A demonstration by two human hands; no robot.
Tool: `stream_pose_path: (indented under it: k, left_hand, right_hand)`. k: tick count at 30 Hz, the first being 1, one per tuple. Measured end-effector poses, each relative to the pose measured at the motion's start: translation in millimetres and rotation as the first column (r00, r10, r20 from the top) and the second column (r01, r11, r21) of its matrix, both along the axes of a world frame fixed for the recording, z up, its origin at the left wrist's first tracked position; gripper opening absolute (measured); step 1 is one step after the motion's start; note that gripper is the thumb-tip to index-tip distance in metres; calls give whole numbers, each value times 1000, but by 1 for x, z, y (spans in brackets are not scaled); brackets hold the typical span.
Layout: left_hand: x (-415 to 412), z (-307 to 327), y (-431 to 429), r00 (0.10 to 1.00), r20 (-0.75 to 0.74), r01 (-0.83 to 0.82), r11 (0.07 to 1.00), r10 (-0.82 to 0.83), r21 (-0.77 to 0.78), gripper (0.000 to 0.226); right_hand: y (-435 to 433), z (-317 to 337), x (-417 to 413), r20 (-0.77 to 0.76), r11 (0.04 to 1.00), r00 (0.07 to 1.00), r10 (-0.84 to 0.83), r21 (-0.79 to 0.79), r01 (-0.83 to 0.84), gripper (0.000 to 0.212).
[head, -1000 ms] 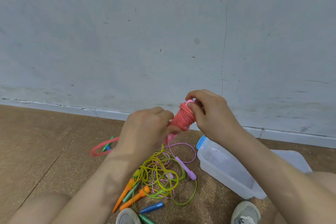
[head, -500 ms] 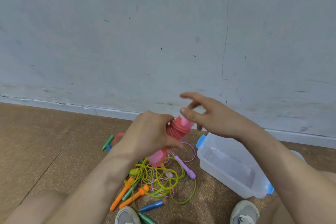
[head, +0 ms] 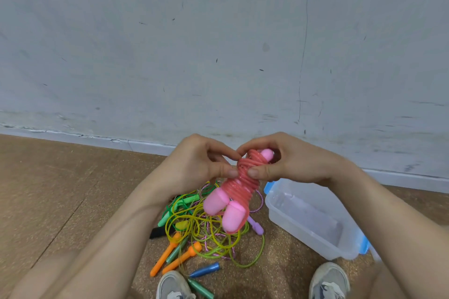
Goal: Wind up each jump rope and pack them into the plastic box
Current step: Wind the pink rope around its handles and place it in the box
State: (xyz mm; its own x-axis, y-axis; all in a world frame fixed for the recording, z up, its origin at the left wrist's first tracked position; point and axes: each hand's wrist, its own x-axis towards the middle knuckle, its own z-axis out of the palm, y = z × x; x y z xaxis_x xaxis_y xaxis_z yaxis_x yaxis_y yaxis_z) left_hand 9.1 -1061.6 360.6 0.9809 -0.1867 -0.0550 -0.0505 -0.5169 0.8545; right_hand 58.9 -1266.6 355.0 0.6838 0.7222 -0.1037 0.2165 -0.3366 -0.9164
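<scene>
The floor [head: 60, 189] is a brown, speckled, cork-like sheet that meets a grey-white wall [head: 218, 43], scuffed and marked with dark flecks and thin vertical cracks, along a pale baseboard [head: 97, 139] running from 9 o'clock to 3 o'clock across the view. Just below the middle, the left hand [head: 196, 165] and right hand [head: 291, 162] meet in the air, each pinching the coils of a pink jump rope [head: 245, 184] between thumb and curled forefinger. The rope is wound tightly round its two pink handles [head: 216, 201], whose thick ends hang towards 7 o'clock. On the floor at 6 o'clock of the hands lies a tangle of loose ropes [head: 194, 226], yellow-green and purple-flecked, with orange handles [head: 167, 257], green handles [head: 170, 216], a blue handle [head: 205, 269] and a lilac handle [head: 255, 224] among them. The translucent plastic box [head: 303, 240] with blue latches [head: 364, 246] stands open-topped at 4 o'clock of the held rope, just beside the tangle, its far end passing under the right wrist. Two grey shoes [head: 172, 285] sit at the bottom edge, one touching the tangle, the other near the box's near corner. From the tangle towards 9 o'clock, brown floor runs to the left edge; at 12 o'clock the wall closes the space just beyond the hands.
</scene>
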Motion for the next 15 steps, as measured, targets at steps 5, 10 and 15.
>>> stream_pose_path:
  k: [5, 10, 15]
  left_hand:
    - [0, -4, -1, 998, -55, -50, 890, 28, -454, 13]
    - [11, -19, -3, 985, -110, -172, 673, 134, -719, 25]
    - [13, -22, -7, 918, 184, -231, 853, 350, -468, 16]
  right_hand:
    - [-7, 3, 4, -263, 968, 960, 95, 247, -29, 41]
    - [2, -4, 3, -475, 816, 859, 188, 563, 133, 57]
    - [23, -12, -4, -658, 661, 738, 151, 622, 420, 79]
